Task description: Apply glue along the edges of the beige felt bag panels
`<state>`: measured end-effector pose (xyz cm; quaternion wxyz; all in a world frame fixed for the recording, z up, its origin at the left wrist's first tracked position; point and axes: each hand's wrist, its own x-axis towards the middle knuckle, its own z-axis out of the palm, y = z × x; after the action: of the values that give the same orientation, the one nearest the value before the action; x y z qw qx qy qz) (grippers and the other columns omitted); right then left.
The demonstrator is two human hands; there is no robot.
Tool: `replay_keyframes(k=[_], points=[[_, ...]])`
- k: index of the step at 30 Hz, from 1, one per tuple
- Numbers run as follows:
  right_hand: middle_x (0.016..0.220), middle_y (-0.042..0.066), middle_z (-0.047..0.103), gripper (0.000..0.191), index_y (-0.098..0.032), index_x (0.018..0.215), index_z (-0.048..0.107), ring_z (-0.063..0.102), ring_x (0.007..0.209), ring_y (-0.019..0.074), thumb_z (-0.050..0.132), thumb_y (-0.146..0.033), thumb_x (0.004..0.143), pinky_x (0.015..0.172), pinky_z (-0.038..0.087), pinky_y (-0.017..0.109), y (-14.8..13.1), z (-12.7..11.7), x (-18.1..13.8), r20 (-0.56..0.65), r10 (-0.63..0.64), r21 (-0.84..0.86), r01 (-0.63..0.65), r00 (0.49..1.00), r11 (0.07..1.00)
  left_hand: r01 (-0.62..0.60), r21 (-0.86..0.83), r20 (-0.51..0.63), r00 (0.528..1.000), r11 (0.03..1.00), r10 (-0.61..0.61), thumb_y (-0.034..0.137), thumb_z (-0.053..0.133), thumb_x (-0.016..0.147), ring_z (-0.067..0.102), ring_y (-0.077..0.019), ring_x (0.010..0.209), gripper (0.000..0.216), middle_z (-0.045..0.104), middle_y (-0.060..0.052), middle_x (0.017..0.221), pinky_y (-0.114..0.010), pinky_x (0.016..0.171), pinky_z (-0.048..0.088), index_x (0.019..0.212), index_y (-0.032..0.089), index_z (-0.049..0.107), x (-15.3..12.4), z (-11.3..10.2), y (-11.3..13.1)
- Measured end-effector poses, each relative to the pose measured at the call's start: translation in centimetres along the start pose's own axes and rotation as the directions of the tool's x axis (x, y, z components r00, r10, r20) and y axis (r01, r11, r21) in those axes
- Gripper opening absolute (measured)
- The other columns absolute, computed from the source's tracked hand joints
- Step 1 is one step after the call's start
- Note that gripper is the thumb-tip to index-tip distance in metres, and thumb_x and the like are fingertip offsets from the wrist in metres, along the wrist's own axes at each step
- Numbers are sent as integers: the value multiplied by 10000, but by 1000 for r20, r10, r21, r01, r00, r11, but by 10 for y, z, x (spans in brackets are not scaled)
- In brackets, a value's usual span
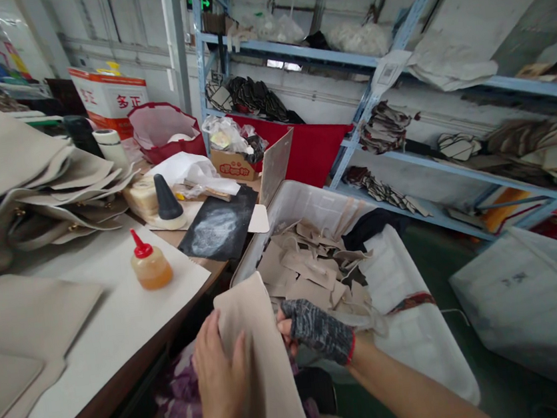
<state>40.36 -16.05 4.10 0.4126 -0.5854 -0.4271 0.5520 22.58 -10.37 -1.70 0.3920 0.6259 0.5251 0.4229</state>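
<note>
A beige leather-like panel [259,352] stands tilted over my lap, its upper end close to the table's edge. On its left side my left hand [221,370] grips it, thumb lying across the face. My right hand [309,326], in a dark grey fingerless glove with a red cuff, is closed at the panel's right edge; its fingertips are partly hidden there. Just beyond that hand, a white plastic bin [421,313] holds many beige cut pieces [305,266].
On the table to the left are a glue bottle [150,264] with red cap, a dark cone [167,198], a black sheet [220,224], flat beige panels [28,311] and stacked beige bags [55,194]. Blue shelving [370,91] stands behind. Another white bin [536,314] is at right.
</note>
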Motion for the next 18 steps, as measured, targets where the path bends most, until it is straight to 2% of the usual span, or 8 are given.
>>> replay_keyframes(k=[2, 4, 5, 10, 14, 18], points=[[563, -22, 578, 192, -151, 691, 532, 542, 468, 95, 580, -335, 716, 457, 429, 197, -1, 6, 1, -10, 16, -6, -16, 1000, 1000, -10, -36, 171, 985, 999, 16, 463, 577, 771, 595, -303, 982, 309, 647, -109, 979, -428, 890, 452, 898, 183, 616, -7, 2, 13], [559, -25, 570, 194, -156, 685, 529, 546, 471, 97, 579, -342, 701, 446, 415, 191, -3, 10, 4, 1, 26, -23, -26, 1000, 999, 117, -126, 332, 941, 985, -69, 503, 611, 749, 577, -217, 709, 302, 588, -29, 733, -327, 672, 463, 742, 205, 561, -14, 7, 22], [561, -26, 570, 202, -158, 690, 528, 550, 473, 99, 584, -352, 692, 445, 415, 191, -3, 11, 5, 5, 45, -23, -45, 999, 999, 192, -168, 370, 921, 967, -118, 524, 644, 717, 541, -186, 637, 335, 546, 1, 670, -295, 611, 439, 706, 210, 527, -16, 10, 24], [543, -26, 580, 260, -159, 718, 522, 556, 427, 115, 609, -389, 630, 433, 432, 208, 10, 13, 19, -2, 182, 21, -182, 983, 983, 395, -318, 437, 868, 862, -237, 625, 726, 581, 435, -113, 528, 506, 454, 60, 564, -230, 513, 366, 653, 208, 448, -17, 22, 11], [572, -11, 599, 243, -148, 727, 530, 580, 452, 124, 604, -366, 651, 459, 464, 222, 22, 11, 25, 20, 178, 7, -178, 984, 984, 495, -356, 514, 812, 793, -276, 670, 746, 532, 439, -100, 510, 572, 490, 54, 535, -216, 500, 358, 655, 189, 462, -15, 21, 1], [582, -7, 606, 294, -151, 725, 528, 597, 477, 130, 635, -413, 648, 497, 497, 249, 27, 10, 27, 63, 158, 36, -160, 985, 986, 543, -393, 533, 792, 742, -297, 662, 744, 557, 452, -89, 519, 561, 510, 48, 548, -209, 512, 378, 663, 166, 502, -14, 18, 2]])
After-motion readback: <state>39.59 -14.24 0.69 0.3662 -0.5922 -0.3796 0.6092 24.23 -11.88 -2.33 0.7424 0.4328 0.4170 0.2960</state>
